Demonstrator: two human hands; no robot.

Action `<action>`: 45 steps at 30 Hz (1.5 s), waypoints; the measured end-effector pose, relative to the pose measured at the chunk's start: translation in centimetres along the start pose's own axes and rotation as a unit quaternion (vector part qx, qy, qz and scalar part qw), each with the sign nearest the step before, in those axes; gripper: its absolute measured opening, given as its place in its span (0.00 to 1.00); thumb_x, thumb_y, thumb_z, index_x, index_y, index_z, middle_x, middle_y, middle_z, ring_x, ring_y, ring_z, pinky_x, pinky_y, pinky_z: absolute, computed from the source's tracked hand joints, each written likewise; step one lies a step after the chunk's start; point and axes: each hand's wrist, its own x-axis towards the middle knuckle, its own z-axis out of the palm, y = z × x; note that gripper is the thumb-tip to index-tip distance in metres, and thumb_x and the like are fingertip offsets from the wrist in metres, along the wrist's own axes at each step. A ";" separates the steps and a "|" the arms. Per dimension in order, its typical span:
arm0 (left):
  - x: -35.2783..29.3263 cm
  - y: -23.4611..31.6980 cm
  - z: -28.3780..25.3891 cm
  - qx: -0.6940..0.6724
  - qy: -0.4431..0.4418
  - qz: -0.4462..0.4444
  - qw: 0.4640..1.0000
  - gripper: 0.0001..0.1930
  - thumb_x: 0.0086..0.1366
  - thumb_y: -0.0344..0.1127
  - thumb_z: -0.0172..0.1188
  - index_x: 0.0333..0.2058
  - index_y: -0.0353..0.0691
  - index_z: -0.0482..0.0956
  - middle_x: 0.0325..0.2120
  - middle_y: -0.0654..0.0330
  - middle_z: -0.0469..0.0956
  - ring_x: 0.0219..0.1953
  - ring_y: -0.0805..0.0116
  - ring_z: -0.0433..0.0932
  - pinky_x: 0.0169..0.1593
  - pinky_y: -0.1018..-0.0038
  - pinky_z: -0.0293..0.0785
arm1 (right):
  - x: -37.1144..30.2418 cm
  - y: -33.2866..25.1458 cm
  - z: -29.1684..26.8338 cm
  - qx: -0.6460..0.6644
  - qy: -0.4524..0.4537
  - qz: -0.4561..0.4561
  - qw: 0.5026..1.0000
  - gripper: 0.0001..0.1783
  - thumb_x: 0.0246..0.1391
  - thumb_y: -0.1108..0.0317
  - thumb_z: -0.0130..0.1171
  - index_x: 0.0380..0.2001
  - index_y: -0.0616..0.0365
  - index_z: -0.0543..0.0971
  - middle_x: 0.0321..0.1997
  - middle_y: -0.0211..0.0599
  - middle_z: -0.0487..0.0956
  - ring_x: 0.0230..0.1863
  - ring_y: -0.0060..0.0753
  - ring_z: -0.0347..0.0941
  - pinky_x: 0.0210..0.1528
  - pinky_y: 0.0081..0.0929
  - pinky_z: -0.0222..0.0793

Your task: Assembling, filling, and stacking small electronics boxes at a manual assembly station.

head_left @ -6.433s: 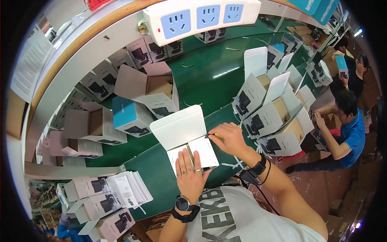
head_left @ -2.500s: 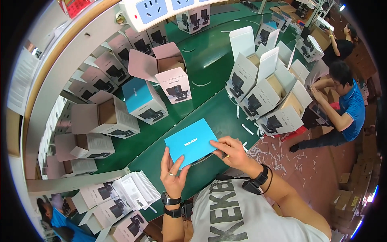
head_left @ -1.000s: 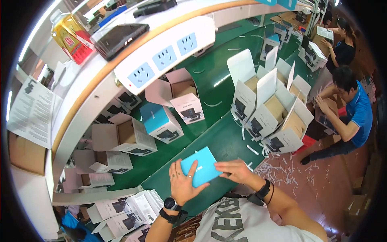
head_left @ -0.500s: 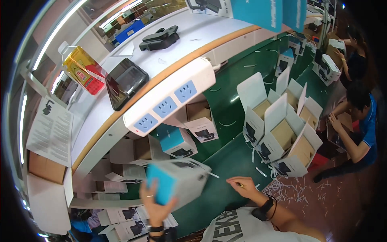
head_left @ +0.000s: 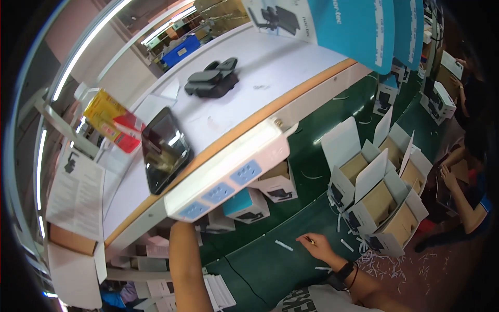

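My left forearm point(head_left: 185, 265) reaches up under the raised white shelf; the hand itself is hidden behind the shelf edge and the power strip point(head_left: 228, 174). Whatever it touches there cannot be seen. Close to it, under the shelf, a white and blue carton point(head_left: 247, 205) stands on the green work surface point(head_left: 228, 255). My right hand point(head_left: 318, 246) is low over that surface, its fingers closed round a small yellowish thing too little to name. To its right stand several white cartons with raised flaps point(head_left: 382, 203), brown cardboard inside them.
On the shelf point(head_left: 260, 62) lie a black device holder point(head_left: 212, 79), a dark-screened phone point(head_left: 165, 151) and a yellow-red drink bottle point(head_left: 112, 117). Blue panels point(head_left: 353, 31) overhang its far end. Paper strips point(head_left: 400, 268) litter the floor. Co-workers handle boxes at the right.
My left hand has gone under the shelf, out of sight, and the white and blue carton it held no longer shows in it. The view has shifted; my right hand stays much the same.
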 end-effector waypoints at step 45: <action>-50.4 -8.4 9.0 -0.160 -0.139 -0.487 0.847 0.09 0.58 0.29 0.60 0.36 0.31 0.75 0.40 0.39 0.80 0.46 0.35 0.79 0.51 0.46 0.76 | 0.7 -9.3 8.4 -0.211 0.058 -0.235 0.947 0.41 0.42 0.70 0.77 0.61 0.59 0.71 0.50 0.36 0.74 0.39 0.26 0.67 0.43 0.27 0.70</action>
